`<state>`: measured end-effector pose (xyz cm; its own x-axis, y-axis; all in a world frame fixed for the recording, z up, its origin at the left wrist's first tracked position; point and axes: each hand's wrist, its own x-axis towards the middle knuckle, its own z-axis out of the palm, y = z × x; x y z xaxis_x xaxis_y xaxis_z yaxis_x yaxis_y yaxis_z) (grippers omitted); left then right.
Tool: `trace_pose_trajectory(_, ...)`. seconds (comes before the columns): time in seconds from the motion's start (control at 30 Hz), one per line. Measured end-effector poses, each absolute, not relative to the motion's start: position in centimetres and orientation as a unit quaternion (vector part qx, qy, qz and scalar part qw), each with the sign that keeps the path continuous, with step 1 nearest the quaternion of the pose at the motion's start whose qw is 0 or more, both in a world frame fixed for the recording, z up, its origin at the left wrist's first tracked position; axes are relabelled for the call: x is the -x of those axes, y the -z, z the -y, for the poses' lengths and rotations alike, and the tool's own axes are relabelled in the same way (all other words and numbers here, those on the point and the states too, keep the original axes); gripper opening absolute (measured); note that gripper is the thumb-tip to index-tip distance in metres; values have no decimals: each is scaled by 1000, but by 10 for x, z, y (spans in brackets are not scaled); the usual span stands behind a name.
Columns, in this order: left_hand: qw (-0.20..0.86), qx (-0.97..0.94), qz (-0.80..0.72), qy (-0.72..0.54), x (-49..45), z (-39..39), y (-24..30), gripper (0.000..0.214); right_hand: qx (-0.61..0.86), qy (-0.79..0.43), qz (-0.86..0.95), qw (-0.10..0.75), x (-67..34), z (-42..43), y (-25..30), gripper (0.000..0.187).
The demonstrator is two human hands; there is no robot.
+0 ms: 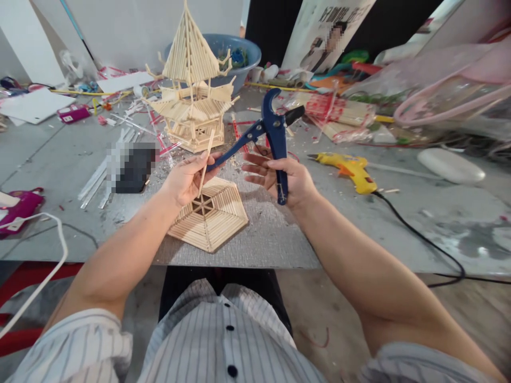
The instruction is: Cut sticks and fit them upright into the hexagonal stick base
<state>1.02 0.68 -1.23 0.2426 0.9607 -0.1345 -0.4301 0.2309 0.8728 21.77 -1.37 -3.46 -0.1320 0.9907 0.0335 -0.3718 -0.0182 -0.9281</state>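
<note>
My left hand (190,175) pinches a thin wooden stick (205,163), held upright. Its fingers also touch one handle of a blue pipe cutter (275,127), whose handles are spread wide. The other handle is held under the thumb of my right hand (279,173), with that hand's fingers stretched out behind it. Below lies a hexagonal panel of wooden sticks (227,213) with spokes in its central hole, partly hidden by my left hand. Behind my hands stands a pagoda model (194,106) built of similar sticks, its roof pointed.
A yellow glue gun (351,167) with a black cord lies at right, near a white oval object (451,165). At left are a dark phone (136,167), clear glue sticks (99,165) and a purple tool (19,210). A blue basin (251,53) and plastic-wrapped clutter fill the back.
</note>
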Motion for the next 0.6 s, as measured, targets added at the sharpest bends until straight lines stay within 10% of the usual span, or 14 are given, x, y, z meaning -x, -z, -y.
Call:
trace_pose_trajectory(0.4, 711, -420, -354, -439, -25, 7, 23, 21, 258, -606, 526, 539, -201, 28, 27, 32)
trace_pose_trajectory(0.6, 542, -566, -412, -464, -17, 1, 24, 19, 417, -345, 567, 621, -216, 14, 41, 28)
